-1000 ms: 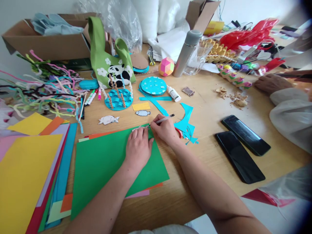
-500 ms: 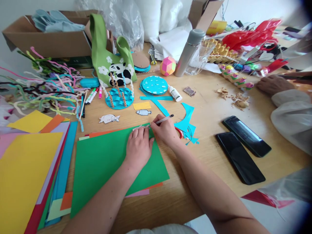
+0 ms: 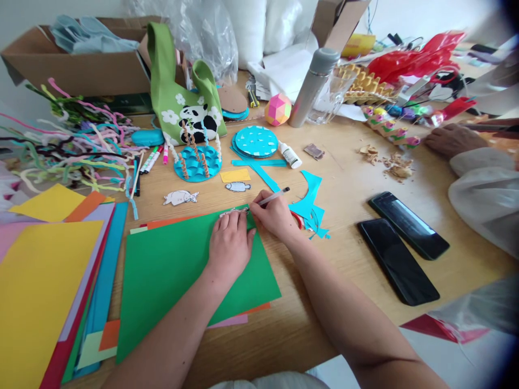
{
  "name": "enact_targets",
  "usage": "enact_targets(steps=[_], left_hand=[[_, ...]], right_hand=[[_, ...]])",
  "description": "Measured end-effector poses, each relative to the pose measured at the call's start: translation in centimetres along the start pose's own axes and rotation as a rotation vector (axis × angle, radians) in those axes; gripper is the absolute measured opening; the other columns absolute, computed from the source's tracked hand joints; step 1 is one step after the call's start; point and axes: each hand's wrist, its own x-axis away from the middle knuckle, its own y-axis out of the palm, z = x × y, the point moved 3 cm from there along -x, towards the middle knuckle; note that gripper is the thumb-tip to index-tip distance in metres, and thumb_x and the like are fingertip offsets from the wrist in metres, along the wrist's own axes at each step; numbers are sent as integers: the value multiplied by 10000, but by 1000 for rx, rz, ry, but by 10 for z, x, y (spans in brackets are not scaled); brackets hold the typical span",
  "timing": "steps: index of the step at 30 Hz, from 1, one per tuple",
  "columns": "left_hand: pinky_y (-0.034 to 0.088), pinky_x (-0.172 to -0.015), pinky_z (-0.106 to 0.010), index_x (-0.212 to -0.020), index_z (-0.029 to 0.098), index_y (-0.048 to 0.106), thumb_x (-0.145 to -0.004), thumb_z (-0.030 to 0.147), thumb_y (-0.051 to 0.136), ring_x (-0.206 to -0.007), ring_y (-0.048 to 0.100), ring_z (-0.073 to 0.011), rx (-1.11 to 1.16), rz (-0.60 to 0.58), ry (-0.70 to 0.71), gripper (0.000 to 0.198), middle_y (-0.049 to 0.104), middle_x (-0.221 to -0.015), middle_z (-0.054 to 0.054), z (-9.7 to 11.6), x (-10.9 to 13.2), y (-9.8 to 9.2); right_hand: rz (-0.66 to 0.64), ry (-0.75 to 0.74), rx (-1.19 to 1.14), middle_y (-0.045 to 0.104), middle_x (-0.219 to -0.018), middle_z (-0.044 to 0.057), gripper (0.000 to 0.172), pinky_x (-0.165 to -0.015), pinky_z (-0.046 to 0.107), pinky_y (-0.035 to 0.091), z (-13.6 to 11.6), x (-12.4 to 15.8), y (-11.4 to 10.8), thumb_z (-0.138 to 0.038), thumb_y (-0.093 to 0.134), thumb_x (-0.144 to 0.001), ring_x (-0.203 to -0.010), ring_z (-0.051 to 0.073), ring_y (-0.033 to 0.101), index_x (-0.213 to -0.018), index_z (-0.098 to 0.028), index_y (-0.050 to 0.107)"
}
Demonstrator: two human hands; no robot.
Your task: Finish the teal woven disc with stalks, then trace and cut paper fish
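My right hand (image 3: 274, 217) pinches a slim pen (image 3: 276, 195), its tip down at the top edge of a green paper sheet (image 3: 170, 270). Flat on that sheet lies my left hand (image 3: 231, 240), fingers stretched out and pressing a small white paper cutout (image 3: 227, 212), which is mostly hidden under the fingertips. Beyond the sheet are a fish cutout (image 3: 238, 187) and a larger white cutout with drawn outlines (image 3: 180, 198). A yellow paper strip (image 3: 235, 175) is just behind the fish. Blue paper scraps (image 3: 306, 201) partly cover red-handled scissors (image 3: 297, 220) beside my right hand.
Stacked coloured paper (image 3: 44, 286) lies at left, below pipe cleaners (image 3: 81, 140). Behind stand a panda bag (image 3: 190, 111), blue discs (image 3: 257, 141), a glue bottle (image 3: 291, 155) and a steel flask (image 3: 314, 86). At right are two phones (image 3: 399, 262) and another person's hand (image 3: 456, 141).
The whole view has shifted very slightly. Both hands stay in the same place on the green sheet, the pen still at its top edge.
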Motion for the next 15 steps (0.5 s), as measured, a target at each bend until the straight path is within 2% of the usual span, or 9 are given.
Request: enact_targets(steps=[15], left_hand=[[429,-890,-426,-1260,124,515,-911,327,458,-1048,505,-282,-11,-1,2,408,578,-1143,-143,1,0,0]], right_hand=[[9,-9,85,560,-577,-16,49,-492,226,341,-1,0,-2,-182,531,-680,-515,106,485,-632,-187,527]])
